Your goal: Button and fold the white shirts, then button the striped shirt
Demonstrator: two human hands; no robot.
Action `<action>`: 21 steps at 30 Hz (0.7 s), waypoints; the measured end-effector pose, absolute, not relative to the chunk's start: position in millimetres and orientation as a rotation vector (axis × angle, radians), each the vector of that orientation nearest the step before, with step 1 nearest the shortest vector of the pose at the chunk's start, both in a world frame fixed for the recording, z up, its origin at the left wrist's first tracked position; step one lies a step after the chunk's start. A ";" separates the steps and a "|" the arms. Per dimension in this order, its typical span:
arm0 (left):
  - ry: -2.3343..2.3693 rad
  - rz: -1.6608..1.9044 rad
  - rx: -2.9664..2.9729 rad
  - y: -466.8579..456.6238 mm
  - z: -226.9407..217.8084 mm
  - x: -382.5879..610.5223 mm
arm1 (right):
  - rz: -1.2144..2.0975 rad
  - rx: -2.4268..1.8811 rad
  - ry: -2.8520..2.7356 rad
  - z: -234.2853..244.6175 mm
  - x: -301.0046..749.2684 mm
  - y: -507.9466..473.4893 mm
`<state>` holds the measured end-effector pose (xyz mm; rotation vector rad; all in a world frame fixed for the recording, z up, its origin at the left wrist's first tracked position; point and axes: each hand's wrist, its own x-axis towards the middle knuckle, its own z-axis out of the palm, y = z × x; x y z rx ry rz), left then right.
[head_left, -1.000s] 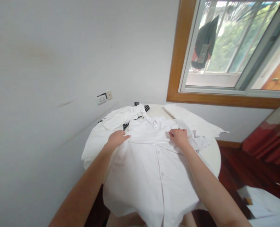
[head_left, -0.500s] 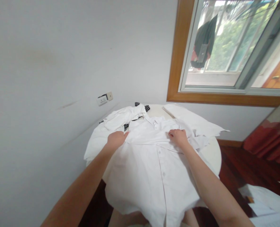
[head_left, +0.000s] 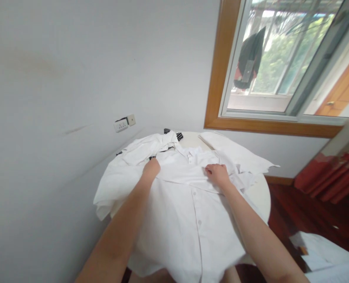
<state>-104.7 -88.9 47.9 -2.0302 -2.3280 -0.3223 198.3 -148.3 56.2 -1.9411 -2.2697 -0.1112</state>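
Note:
A white button-up shirt (head_left: 177, 220) lies spread over a round table, its collar toward the wall and its lower part hanging over the near edge toward me. My left hand (head_left: 151, 169) is closed at the shirt's left side, near the upper part, with fingertips mostly hidden. On the upper right of the front, my right hand (head_left: 217, 173) pinches the fabric, its fingers curled together. A fold crosses the shirt between the hands. Other white garments (head_left: 118, 177) with black striped trim lie beside my left hand.
The round cream table (head_left: 263, 196) stands against the white wall, which has a socket (head_left: 121, 125). Another white cloth (head_left: 236, 149) lies at the back right. A wood-framed window (head_left: 212, 114), a red and cream curtain (head_left: 318, 173) and white items (head_left: 327, 251) are at the right.
My left hand has shifted slightly right and away from me along the shirt's side. The right hand stays in about the same place on the shirt. The whole view has turned a little.

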 end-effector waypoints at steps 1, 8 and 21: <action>-2.348 -0.320 -1.996 -91.3 43.4 -105.1 | -0.103 -1.928 -2.263 55.8 199.6 -147.5; -2.264 -0.421 -1.860 -104.3 34.1 -105.6 | -0.110 -1.951 -2.197 59.8 206.4 -148.8; -1.770 -0.436 -2.220 -88.9 10.6 -87.3 | -0.190 -2.287 -2.221 90.0 267.7 -155.8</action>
